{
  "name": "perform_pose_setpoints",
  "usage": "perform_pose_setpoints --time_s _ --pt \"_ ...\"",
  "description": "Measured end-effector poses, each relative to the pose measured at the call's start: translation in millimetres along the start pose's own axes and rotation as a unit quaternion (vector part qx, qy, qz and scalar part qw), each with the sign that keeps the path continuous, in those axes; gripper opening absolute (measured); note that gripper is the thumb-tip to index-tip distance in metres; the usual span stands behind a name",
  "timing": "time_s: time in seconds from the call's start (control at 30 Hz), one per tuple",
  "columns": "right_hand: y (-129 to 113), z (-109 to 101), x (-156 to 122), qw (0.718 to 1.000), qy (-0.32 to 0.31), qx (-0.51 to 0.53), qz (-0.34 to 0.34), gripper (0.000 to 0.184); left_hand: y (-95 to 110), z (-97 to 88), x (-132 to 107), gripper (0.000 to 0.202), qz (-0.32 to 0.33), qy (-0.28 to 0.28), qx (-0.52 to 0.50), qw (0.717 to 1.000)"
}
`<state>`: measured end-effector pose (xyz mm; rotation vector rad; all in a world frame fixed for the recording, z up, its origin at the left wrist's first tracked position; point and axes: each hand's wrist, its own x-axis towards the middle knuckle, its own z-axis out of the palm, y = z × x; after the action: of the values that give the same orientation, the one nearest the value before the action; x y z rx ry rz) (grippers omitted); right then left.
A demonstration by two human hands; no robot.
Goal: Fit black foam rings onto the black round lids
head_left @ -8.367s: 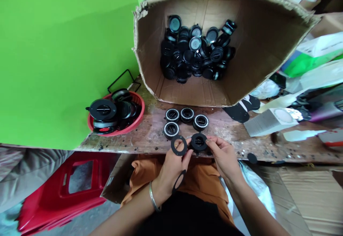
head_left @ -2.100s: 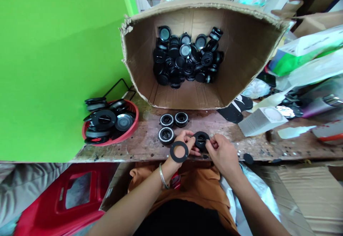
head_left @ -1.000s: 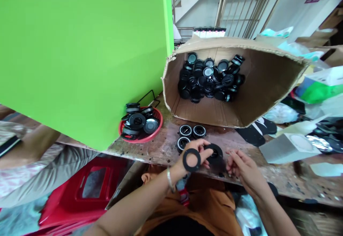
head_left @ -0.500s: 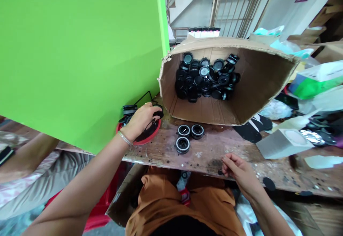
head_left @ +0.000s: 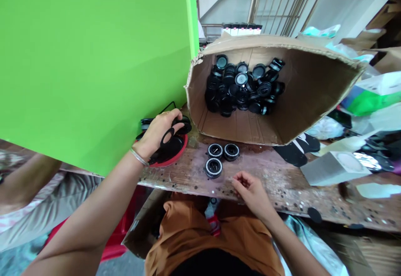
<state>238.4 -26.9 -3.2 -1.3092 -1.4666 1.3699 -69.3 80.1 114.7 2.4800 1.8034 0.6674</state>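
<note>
My left hand point(head_left: 159, 132) is over a red basin point(head_left: 171, 162) of black parts, its fingers curled. A thin black ring point(head_left: 167, 137) hangs at the fingers; black round pieces point(head_left: 184, 125) lie just beyond the fingertips. My right hand point(head_left: 250, 190) hovers near the table's front edge, thumb and fingertips pinched together; whatever they may hold is hidden. To its upper left stand three round black cases with pale rims: a front one point(head_left: 213, 168), a back left one point(head_left: 215, 150) and a back right one point(head_left: 231, 151).
A cardboard box point(head_left: 313, 96) lies open towards me, with many black round cases point(head_left: 241, 88) inside. A green panel point(head_left: 94, 59) rises at left. At right are a white box point(head_left: 335, 169) and black flat sheets point(head_left: 297, 150). Another person's arm point(head_left: 28, 180) shows at far left.
My right hand has moved left, closer to the three round cases. My left hand has shifted slightly left over the basin, and the black ring shows more plainly. The view has tilted a little.
</note>
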Motion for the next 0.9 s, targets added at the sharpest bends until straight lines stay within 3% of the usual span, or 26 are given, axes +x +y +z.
perform_pose_setpoints --time_s 0.13,0.27,0.4,0.5,0.73,0.9 --pt "-4 20 13 0.988 0.043 -0.100 -0.105 0.017 -11 -1.7 -2 0.045 0.041 -0.042 -0.045 0.997" --pt "-3 37 28 0.950 0.095 -0.215 -0.205 0.038 -8 -4.0 -1 0.041 0.036 -0.067 -0.012 0.997" --pt "2 45 32 0.934 0.100 -0.236 -0.248 0.035 3 -3.8 -3 0.042 0.025 -0.065 0.027 0.997" --pt "7 33 24 0.930 0.120 -0.235 -0.254 0.033 4 -1.3 -4 0.040 0.053 -0.076 -0.011 0.996" --pt "31 -32 2 0.925 0.178 -0.284 -0.179 0.032 -2 9.4 1 0.047 0.033 -0.054 -0.099 0.993" --pt "36 -45 -3 0.912 0.173 -0.304 -0.213 0.037 3 11.1 4 0.049 0.004 -0.055 -0.133 0.990"
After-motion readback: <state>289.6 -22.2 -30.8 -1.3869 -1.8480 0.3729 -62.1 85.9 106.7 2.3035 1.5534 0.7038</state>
